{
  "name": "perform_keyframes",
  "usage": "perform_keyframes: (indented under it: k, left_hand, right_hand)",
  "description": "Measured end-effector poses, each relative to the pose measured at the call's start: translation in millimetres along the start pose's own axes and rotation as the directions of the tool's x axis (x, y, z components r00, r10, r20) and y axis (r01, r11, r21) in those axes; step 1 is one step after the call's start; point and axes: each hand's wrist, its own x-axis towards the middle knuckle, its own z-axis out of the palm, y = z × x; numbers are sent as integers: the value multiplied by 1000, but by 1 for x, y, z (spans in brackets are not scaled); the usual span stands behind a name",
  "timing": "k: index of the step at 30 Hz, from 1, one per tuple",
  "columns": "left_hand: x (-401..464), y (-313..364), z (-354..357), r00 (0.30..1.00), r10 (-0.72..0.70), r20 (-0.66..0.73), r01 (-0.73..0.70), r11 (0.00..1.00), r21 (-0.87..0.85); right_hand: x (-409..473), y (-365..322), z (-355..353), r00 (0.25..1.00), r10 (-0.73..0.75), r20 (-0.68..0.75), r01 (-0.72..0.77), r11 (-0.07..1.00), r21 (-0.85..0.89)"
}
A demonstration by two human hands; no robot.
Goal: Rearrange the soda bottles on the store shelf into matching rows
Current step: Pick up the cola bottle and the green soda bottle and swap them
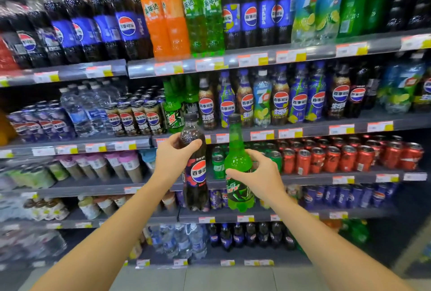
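Observation:
My left hand (pixel 171 154) grips a dark cola bottle (pixel 194 183) with a black cap around its upper body. My right hand (pixel 258 175) grips a green soda bottle (pixel 238 162) with a dark green cap at its middle. Both bottles are upright, side by side, held out in front of the shelves and clear of them. Behind them, the second shelf (pixel 303 125) carries a mixed row of small bottles: green ones (pixel 172 106) at its left, then cola bottles (pixel 206 104), blue-labelled ones (pixel 227 101) and a lemon-lime bottle (pixel 262 99).
The top shelf (pixel 233 59) holds large cola, orange (pixel 163 19) and green bottles. Cola cans (pixel 133 118) and water bottles (pixel 79 108) stand left of the small bottles. Red cans (pixel 349 155) fill the shelf below at right. More bottles stand on the lower shelves.

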Motion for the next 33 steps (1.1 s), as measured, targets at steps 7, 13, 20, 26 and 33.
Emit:
perform_keyframes:
  k: [7,13,20,26,33]
  left_hand:
    - [55,-23,-33,1000,-11,-25,10,999,-36]
    - [109,-47,-65,999,-4,-42,1,998,-69]
    - [165,-74,-97,999,19,-28,-21,997,-71]
    - [196,-83,-111,997,47,60,-42,995,-87]
    - [213,-79,-120,992,91,85,-80,988,-129]
  right_hand:
    - [58,-18,50,999,-32,29,32,999,-11]
    - [121,-25,104,999,-49,-9,49,999,-22]
    - [179,-47,146,996,-68,-60,62,994,-92]
    - [213,-62,164,994,-58,-98,47,992,-114]
    - [237,-66,183,984,-17,-178,-2,995,-103]
